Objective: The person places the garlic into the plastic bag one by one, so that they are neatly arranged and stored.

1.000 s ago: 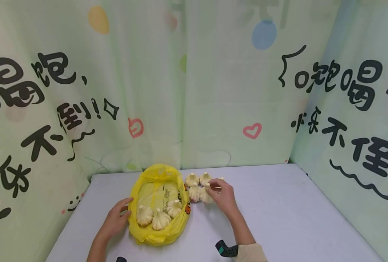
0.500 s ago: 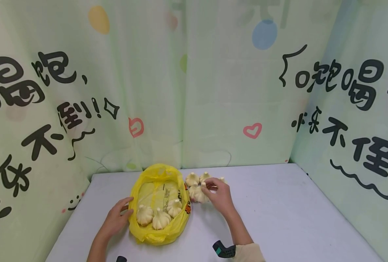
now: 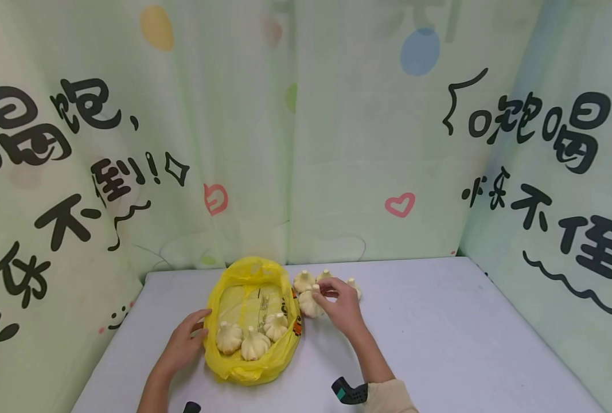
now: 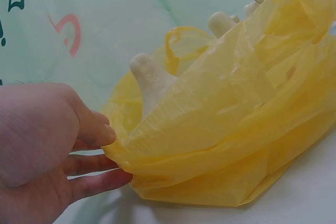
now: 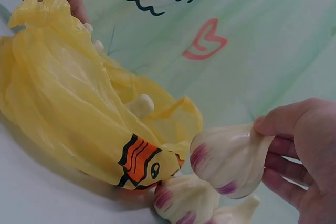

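Note:
My right hand [image 3: 340,304] pinches a garlic bulb [image 5: 231,158] by its stem, thumb against fingers. In the right wrist view this pale bulb with purple streaks is raised above other garlic bulbs [image 5: 186,198], beside the bag. The yellow plastic bag [image 3: 251,373] lies with its mouth wide and three garlic bulbs [image 3: 255,344] at its near end. At the bag's left side is my left hand [image 3: 183,343], its fingertips touching the plastic in the left wrist view. Fingers there look extended, not wrapped round the bag.
More garlic bulbs [image 3: 303,281] sit on the white table [image 3: 440,332] right of the bag, some partly hidden behind my right hand. One bulb [image 3: 354,287] shows past the knuckles. A printed curtain [image 3: 336,143] hangs behind the table.
My right hand has moved left toward the bag, carrying the garlic bulb. Another bulb on the right has come into view behind it. The left hand and bag stay put.

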